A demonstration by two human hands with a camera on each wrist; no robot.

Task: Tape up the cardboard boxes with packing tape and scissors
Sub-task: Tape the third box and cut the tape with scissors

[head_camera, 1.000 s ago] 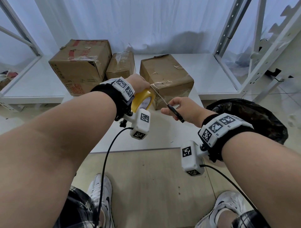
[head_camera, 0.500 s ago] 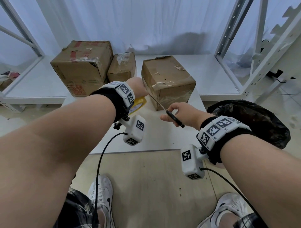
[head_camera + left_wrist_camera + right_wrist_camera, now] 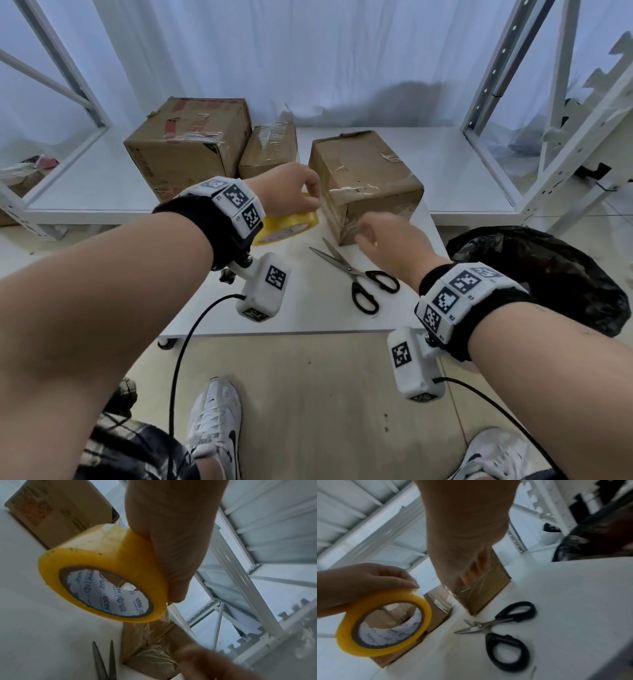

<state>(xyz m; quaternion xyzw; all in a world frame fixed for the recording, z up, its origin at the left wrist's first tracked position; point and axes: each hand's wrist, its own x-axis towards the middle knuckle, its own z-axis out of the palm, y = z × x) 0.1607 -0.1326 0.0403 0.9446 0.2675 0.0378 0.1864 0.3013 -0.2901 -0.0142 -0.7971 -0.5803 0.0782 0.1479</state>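
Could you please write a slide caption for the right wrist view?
Right hand presses tape onto the box; left hand holds the tape roll; scissors lie open.

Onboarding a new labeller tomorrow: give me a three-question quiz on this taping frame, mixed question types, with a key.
1. True or false: the scissors lie on the white table, and no hand touches them.
2. Which hand holds the yellow tape roll? A) left hand B) right hand C) neither
3. Fill in: the right hand presses clear tape onto the near corner of the ______, the one that stands nearest the scissors.

Key
1. True: they lie with blades slightly apart, handles toward the person.
2. A: its fingers curl over the roll's rim, held above the table.
3. Cardboard box, the rightmost of the three on the table.
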